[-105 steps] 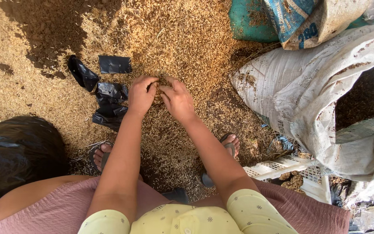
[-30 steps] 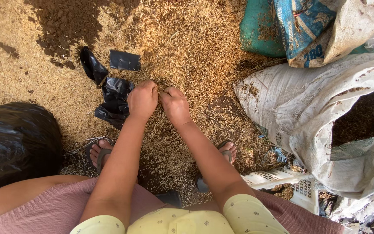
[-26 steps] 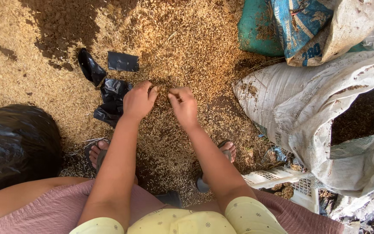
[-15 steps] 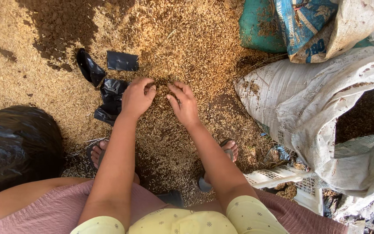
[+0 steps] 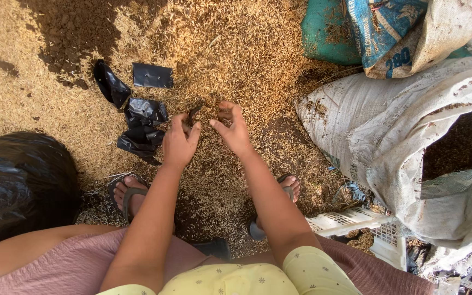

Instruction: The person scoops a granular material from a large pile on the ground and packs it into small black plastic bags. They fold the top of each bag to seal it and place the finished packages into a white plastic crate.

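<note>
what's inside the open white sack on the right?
The white sack has its mouth open at the right edge, showing dark brownish husk-like fill. How deep it goes, and anything buried lower, is hidden by the sack's cloth.
</note>
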